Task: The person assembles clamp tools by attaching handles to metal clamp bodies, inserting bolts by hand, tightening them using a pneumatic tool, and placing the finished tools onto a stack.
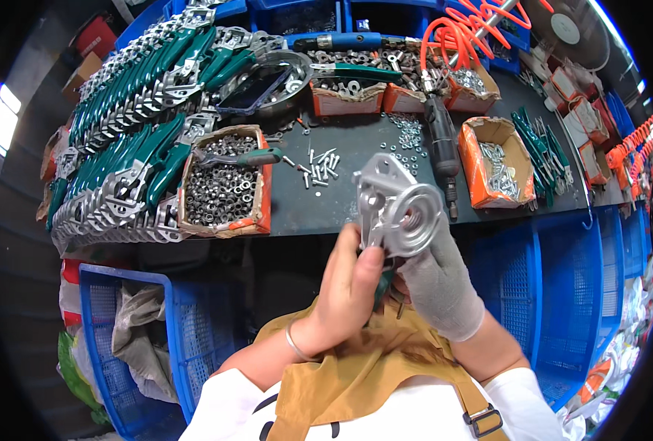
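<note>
In front of my apron I hold up a silver metal tool head (396, 213) with a pierced plate, a round cup-like ring and a coil spring inside the ring. A bit of green handle shows below it, between my hands. My bare left hand (341, 283) grips the tool from the left, its thumb against the lower edge. My right hand (444, 283), in a grey glove, wraps the right side; its fingertips are partly hidden behind the metal.
Green-handled tools (124, 162) lie stacked on the dark bench's left. A nut box (264, 202) with a green-handled wrench (249, 157), loose pins (319, 170), small washers (409, 136), a power driver (442, 136) and a bolt box (473, 176) are nearby. Blue crates (168, 316) stand below.
</note>
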`<state>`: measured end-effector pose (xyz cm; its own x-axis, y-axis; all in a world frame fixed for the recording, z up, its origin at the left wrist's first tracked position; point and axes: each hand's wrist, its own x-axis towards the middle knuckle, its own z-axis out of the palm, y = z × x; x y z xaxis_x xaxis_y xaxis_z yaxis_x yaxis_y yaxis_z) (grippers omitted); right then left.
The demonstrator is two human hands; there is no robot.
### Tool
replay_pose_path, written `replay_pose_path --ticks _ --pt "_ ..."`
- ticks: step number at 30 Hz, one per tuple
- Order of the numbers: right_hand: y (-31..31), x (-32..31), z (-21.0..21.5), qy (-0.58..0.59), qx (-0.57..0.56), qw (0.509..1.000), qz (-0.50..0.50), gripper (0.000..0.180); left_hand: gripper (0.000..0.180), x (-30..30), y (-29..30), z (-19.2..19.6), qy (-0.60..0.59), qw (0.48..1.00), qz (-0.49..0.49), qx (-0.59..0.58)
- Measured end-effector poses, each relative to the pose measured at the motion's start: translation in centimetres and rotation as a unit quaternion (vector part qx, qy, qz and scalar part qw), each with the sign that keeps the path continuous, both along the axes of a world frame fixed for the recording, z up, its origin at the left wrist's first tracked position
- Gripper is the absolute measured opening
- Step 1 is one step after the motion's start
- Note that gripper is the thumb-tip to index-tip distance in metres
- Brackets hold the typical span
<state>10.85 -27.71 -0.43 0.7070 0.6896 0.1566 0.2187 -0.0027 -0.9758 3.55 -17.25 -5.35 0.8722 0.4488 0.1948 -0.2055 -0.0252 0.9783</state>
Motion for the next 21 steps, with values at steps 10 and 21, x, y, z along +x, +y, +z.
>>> replay_pose_path --ticks 10,21 --pt "0.7 9.0 7.1 -0.369 -0.05 0.922 -0.103 0.014 0.048 -1.6 0.7 1.8 0.122 0.893 -0.273 -0.338" --pt "-0.8 -0.1 4.2 -0.584 -0.034 0.81 0.052 0.033 0.055 0.0 3.8 0.7 0.033 0.909 -0.084 -0.408"
